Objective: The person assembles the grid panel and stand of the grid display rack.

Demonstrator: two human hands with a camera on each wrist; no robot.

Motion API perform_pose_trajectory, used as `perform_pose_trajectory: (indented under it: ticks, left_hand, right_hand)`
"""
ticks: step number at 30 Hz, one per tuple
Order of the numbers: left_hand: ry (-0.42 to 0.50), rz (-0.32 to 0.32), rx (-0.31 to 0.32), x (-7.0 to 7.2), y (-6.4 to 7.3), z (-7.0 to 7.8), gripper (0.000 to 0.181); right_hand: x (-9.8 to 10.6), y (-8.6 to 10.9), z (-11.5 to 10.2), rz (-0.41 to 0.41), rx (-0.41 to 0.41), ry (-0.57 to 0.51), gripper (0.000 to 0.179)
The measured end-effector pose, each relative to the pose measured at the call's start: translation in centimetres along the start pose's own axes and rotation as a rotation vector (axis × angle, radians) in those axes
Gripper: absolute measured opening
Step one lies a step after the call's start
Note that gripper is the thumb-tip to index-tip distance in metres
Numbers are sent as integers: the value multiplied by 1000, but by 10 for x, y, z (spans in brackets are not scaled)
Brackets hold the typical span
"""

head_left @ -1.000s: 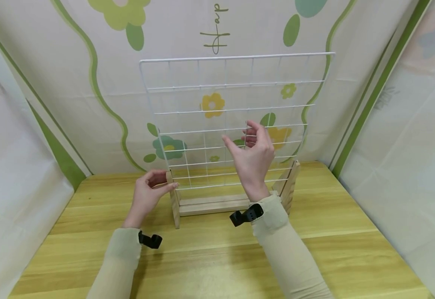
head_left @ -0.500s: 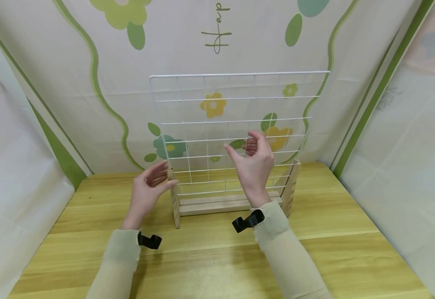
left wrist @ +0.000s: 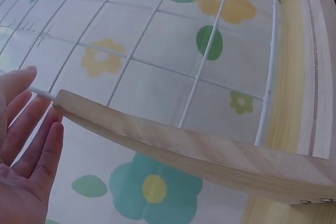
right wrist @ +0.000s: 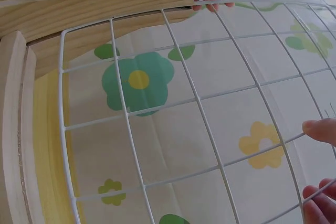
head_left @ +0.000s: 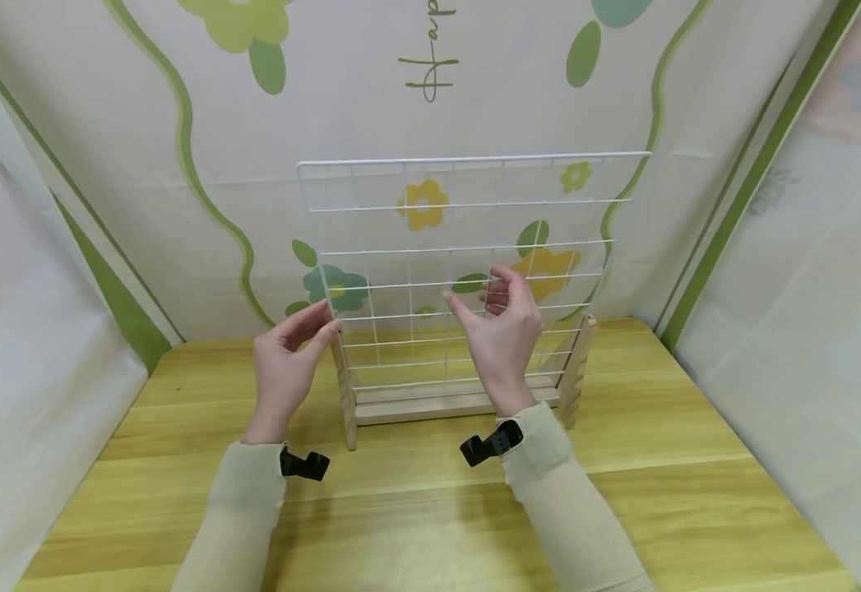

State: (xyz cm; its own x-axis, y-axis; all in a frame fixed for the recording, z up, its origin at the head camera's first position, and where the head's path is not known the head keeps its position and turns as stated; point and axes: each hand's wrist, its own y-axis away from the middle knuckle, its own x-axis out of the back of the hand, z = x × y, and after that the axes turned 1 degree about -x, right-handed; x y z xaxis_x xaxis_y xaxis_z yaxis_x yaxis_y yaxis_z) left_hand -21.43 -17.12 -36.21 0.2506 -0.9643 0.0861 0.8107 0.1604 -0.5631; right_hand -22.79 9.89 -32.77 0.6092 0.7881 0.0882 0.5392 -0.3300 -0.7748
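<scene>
A white wire grid panel (head_left: 474, 159) stands upright in a pale wooden stand (head_left: 430, 409), its lower wires between the two side pieces. My left hand (head_left: 282, 370) pinches the panel's left edge just above the top of the left wooden side piece (left wrist: 157, 135). In the left wrist view the thumb lies over the edge wire, with the fingers behind. My right hand (head_left: 502, 337) grips the grid right of its middle, fingers curled through behind a wire and thumb in front. The right wrist view catches only the thumb (right wrist: 321, 131) and some fingertips of that hand.
The stand rests on a wood-grain table (head_left: 415, 510). Behind rises a white cloth backdrop (head_left: 356, 90) printed with flowers and green lines. Similar cloth walls flank the table on the left and right. The right side piece (head_left: 576, 374) holds up the grid's other side.
The grid panel has sunk lower between the side pieces, and my right hand has come down with it. My left hand has slid up from the side piece to the grid's edge.
</scene>
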Motion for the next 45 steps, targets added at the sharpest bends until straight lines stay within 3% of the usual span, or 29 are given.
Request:
perform_pose_trajectory:
  ticks: [8,14,24,32,36,40,45]
  left_hand:
    - [-15,39,31,-5,-4,1,22]
    - [3,59,3,-7,-6,1,16]
    - [-5,55,-28,-5,-4,-1,14]
    - [-31,66,-31,-7,-4,2,13]
    - [-39,61,-61,-9,-1,17,13]
    - [-38,54,-78,-10,1,33,12]
    - [-52,55,-74,-10,3,36,13]
  right_hand:
    - [3,5,4,-12,13,5,60]
    - [10,3,4,-45,-5,-10,60]
    - [48,-10,10,16,-64,-20,54]
    - [83,-28,6,169,-255,-115,45]
    - [103,-38,13,221,-327,-108,43]
    - [120,-47,37,191,-392,-99,42]
    - [132,-57,61,74,-450,-160,36]
